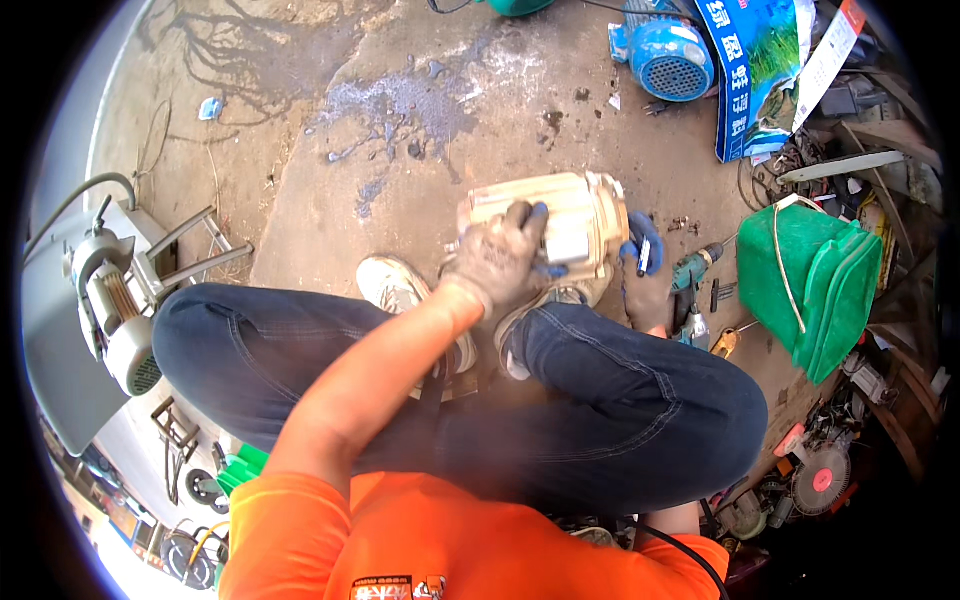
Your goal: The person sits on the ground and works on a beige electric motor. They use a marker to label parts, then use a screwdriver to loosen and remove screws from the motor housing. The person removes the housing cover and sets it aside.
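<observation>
A cream-coloured electric motor [600,215] with a ribbed body lies on the ground in front of my shoes. My left hand [500,255], in a grey and blue work glove, is closed against its near side, beside a pale box on the housing. Just right of the motor is my right hand [648,275], gloved the same way. Its blue fingers are curled round a slim dark and white item, too small to identify. A teal power drill [695,268] lies right of that hand, close to a yellow-handled tool [727,343].
On the right stands a green plastic bucket [790,270], with piled scrap behind. A blue motor [672,65] and a printed bag [745,80] lie at the far right. At left, a machine with a motor [125,330] sits on a grey table [60,350]. Dark stains [410,105] mark the ground.
</observation>
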Demonstrator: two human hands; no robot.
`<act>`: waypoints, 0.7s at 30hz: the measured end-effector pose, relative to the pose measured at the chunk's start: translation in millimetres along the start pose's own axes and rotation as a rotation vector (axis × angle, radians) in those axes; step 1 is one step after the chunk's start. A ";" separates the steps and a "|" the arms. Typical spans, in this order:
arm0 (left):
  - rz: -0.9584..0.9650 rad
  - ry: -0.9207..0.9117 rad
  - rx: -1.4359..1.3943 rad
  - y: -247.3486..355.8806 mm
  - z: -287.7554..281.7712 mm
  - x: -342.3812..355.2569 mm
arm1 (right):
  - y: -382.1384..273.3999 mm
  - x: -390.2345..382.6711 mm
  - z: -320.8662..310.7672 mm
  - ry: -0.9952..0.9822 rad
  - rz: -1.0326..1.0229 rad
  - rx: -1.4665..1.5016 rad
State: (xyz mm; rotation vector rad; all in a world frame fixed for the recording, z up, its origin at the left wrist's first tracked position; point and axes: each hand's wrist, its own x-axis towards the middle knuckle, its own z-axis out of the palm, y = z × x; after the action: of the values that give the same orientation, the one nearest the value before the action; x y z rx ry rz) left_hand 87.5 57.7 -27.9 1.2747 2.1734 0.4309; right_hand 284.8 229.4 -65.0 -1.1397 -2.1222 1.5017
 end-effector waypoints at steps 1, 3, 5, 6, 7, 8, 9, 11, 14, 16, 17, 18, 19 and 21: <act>0.049 0.152 0.045 -9.6 22.0 -10.6 | 13.9 -3.3 7.6 0.023 -0.025 0.071; 0.111 0.212 -0.024 4.0 36.5 -24.1 | 11.3 -20.5 -6.6 0.092 0.143 0.139; 0.102 0.167 -0.007 17.8 45.4 -41.1 | -4.0 -20.6 0.6 0.133 0.189 0.166; 0.114 0.138 0.030 21.7 53.1 -48.8 | -8.2 -23.0 4.9 0.145 0.209 0.162; 0.124 0.116 0.066 26.5 60.7 -54.1 | -9.9 -23.0 4.5 0.144 0.214 0.156; 0.125 0.110 0.043 26.8 67.6 -57.2 | -9.8 -21.6 4.3 0.139 0.212 0.149; 0.139 0.099 0.017 28.0 70.5 -58.7 | -6.2 -27.3 -1.1 0.134 0.203 0.139; 0.165 0.162 0.014 24.5 71.6 -53.4 | 5.4 -35.2 -9.7 0.100 0.173 0.129; 0.166 0.208 0.017 18.9 67.6 -52.3 | 10.7 -34.9 -23.4 0.047 0.115 0.152; 0.166 0.217 0.027 17.7 65.4 -50.3 | -0.1 -25.4 -35.3 0.055 0.085 0.201; 0.178 0.208 0.026 18.0 65.3 -50.0 | -7.0 -20.1 -42.2 0.061 0.071 0.225; 0.190 0.197 0.021 20.0 67.0 -50.1 | -20.7 -11.3 -48.2 0.121 0.146 0.260; 0.205 0.186 0.014 22.0 68.8 -49.6 | -35.9 -5.1 -52.3 0.125 0.146 0.210; 0.193 0.191 0.022 21.2 74.1 -53.6 | -64.5 5.5 -50.6 0.121 0.149 0.115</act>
State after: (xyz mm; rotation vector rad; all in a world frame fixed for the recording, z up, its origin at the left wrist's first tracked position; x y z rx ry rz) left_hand 168.5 20.6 -57.4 1.5172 2.2233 0.6308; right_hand 286.0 257.7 12.2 -1.3356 -1.8829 1.5532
